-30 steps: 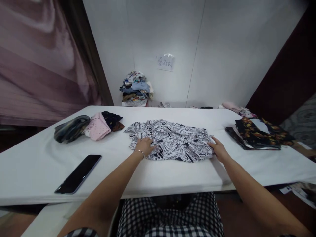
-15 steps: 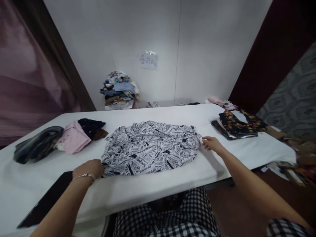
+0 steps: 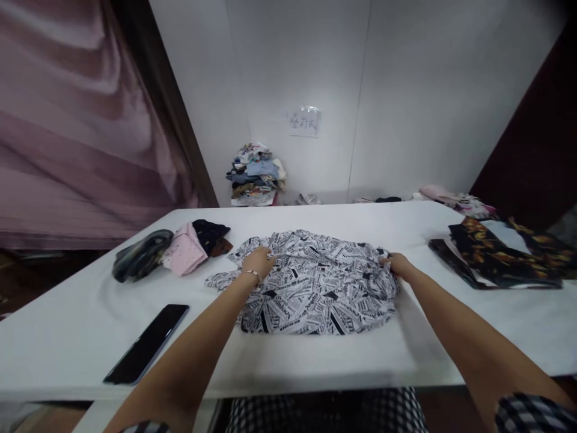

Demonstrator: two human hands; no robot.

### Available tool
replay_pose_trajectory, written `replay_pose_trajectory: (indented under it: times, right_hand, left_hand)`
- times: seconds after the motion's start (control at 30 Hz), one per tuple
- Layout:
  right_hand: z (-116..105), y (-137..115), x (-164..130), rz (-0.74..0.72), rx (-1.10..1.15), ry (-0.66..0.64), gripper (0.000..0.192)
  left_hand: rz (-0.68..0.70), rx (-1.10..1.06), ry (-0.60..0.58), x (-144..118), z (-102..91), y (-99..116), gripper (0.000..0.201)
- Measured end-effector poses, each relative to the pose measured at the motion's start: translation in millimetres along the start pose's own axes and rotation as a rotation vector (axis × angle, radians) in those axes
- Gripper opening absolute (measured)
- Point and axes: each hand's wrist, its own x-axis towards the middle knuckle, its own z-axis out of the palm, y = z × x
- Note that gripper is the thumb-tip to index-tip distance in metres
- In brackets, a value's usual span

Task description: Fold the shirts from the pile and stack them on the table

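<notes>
We see a black-and-white newsprint-patterned garment (image 3: 315, 288) spread out in the middle of the white desk (image 3: 81, 325), near its front edge. The left hand (image 3: 258, 262) rests on the garment's far left part, its fingers curled together and pinching a fold of the fabric. The right hand (image 3: 396, 264) is at the garment's far right edge, its fingers closed on the cloth there. Left of the garment lie a pink folded cloth (image 3: 184, 255), a dark cloth (image 3: 211, 234) and a grey rolled cloth (image 3: 140, 255); a black phone (image 3: 146, 343) lies nearer the front edge. Right of the garment sits a dark floral cloth (image 3: 500, 252).
</notes>
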Motion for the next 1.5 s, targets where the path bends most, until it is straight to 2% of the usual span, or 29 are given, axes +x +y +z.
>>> replay_pose_trajectory:
  times: [0.13,0.23,0.3,0.43,0.57,0.67,0.73,0.8,0.87,1.07,1.17,1.3,1.37,1.43,1.5]
  right_hand:
    - [5.2,0.2,1.1,-0.125,-0.017,-0.057,0.024]
    - [-3.7,0.1,1.8,-0.294,-0.038,-0.055,0.029]
    - [-12.1,-1.2,3.3,-0.356,-0.084,-0.01,0.032]
    - [-26.5,-4.0,11.3,-0.394,-0.251,0.132,0.034]
    - [-35.3,-1.0,26.5,-0.443,-0.363,0.248,0.034]
    - [-36.2,6.0,35.2,-0.387,-0.412,0.194,0.033]
    - [-34.7,10.1,37.9,-0.33,-0.419,0.14,0.031]
    - [-33.4,10.4,39.9,-0.319,-0.402,0.118,0.03]
    - [-33.9,4.5,44.0,-0.342,-0.375,0.135,0.031]
    - [-40.0,-30.3,71.4,-0.374,-0.358,0.374,0.038]
    - [-40.6,-29.6,80.9,-0.293,-0.464,0.362,0.047]
    - [-48.8,1.5,74.3,-0.249,-0.575,0.216,0.057]
    - [-58.2,23.3,61.9,-0.282,-0.576,0.212,0.053]
    - [-69.1,43.5,43.4,-0.334,-0.535,0.213,0.049]
    - [-77.5,59.0,19.1,-0.369,-0.468,0.199,0.046]
  left_hand:
    - [-0.01,-0.042,0.047,43.7,17.2,4.9,0.045]
    - [-0.05,-0.079,0.083,77.1,27.0,10.4,0.049]
    - [-0.088,-0.099,0.094,98.0,32.4,12.9,0.051]
    - [-0.163,-0.119,0.036,130.5,44.1,14.9,0.051]
    - [-0.252,-0.1,-0.065,149.4,58.7,18.9,0.045]
    - [-0.316,-0.073,-0.11,158.8,67.0,24.2,0.049]
    - [-0.333,-0.069,-0.134,165.6,67.4,27.3,0.044]
    - [-0.331,-0.079,-0.137,174.5,60.1,29.4,0.035]
    - [-0.314,-0.095,-0.093,186.0,43.3,30.5,0.03]
    - [-0.247,-0.186,0.207,214.8,-27.4,32.1,0.039]
    - [-0.235,-0.212,0.23,209.4,-34.9,30.6,0.047]
    - [-0.152,-0.216,0.149,171.9,-14.0,17.4,0.042]
    - [-0.078,-0.22,0.085,137.1,-0.2,9.3,0.036]
    - [0.022,-0.223,0.039,90.8,11.6,5.4,0.033]
    - [0.226,-0.232,0.032,36.1,20.4,7.1,0.033]
